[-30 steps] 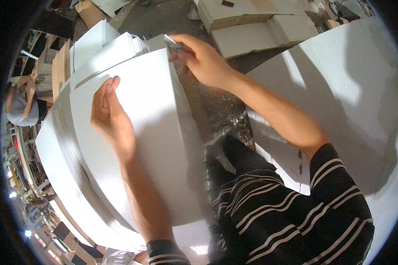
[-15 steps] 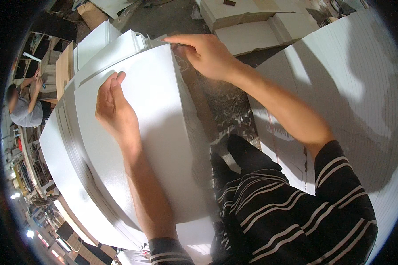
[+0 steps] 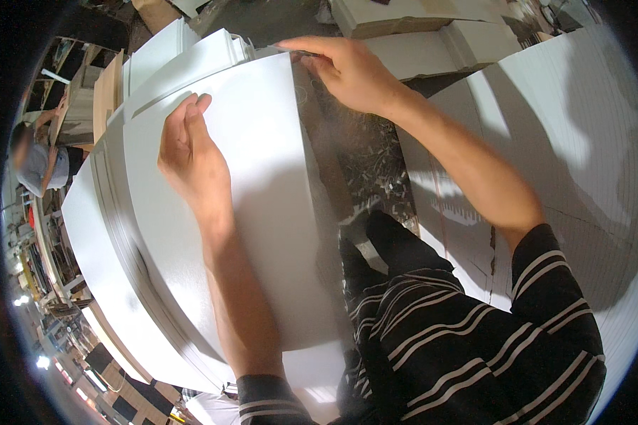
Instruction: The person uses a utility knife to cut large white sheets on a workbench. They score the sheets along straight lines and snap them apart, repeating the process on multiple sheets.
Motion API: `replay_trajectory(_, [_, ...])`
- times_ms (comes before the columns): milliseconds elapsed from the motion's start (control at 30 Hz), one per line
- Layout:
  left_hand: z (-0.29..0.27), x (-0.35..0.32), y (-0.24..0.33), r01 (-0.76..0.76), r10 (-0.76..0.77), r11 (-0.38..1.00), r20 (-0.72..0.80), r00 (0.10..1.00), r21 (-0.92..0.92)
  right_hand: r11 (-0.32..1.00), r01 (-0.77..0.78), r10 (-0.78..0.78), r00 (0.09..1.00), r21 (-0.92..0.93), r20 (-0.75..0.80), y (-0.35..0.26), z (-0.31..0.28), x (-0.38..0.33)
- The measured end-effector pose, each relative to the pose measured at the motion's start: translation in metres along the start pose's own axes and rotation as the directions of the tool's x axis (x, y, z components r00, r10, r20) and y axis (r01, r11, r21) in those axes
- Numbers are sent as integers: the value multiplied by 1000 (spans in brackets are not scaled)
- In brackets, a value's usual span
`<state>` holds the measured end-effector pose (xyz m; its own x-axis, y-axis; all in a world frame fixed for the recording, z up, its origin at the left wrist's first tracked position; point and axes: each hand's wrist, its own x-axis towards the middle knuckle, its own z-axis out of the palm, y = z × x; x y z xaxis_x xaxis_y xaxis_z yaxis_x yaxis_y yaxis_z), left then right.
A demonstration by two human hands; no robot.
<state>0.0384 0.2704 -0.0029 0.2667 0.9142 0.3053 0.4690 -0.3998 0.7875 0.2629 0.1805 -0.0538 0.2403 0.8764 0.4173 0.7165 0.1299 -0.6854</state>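
While a broad, smooth white panel (image 3: 259, 127) lies under the bare left hand (image 3: 193, 159), its right edge borders debris-strewn dark floor (image 3: 372, 159), affording room. Left fingers (image 3: 193, 120) are bunched, contents undeterminable. The bare right hand (image 3: 361, 78) pinches a thin, flat grey piece (image 3: 301, 52) at the panel's far right corner; a steady, level hold appears advisable.

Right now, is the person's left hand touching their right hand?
Apart. The head view shows a bright stretch of white panel between the left hand and the right hand.
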Motion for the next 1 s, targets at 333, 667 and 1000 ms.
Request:
replay_trajectory(333, [3,2,0,-26,26,999,1,1000,19,992,128,-126,987,-14,97,-26,-6,-28])
replay_trajectory(667, [3,1,-6,-68,66,995,-32,997,-71,965,147,-213,920,217,328,-126,-2,-168])
replay_trajectory(1000, [3,4,-7,-61,60,998,-24,998,-9,982,31,24,958,186,-286,6,33,-20])
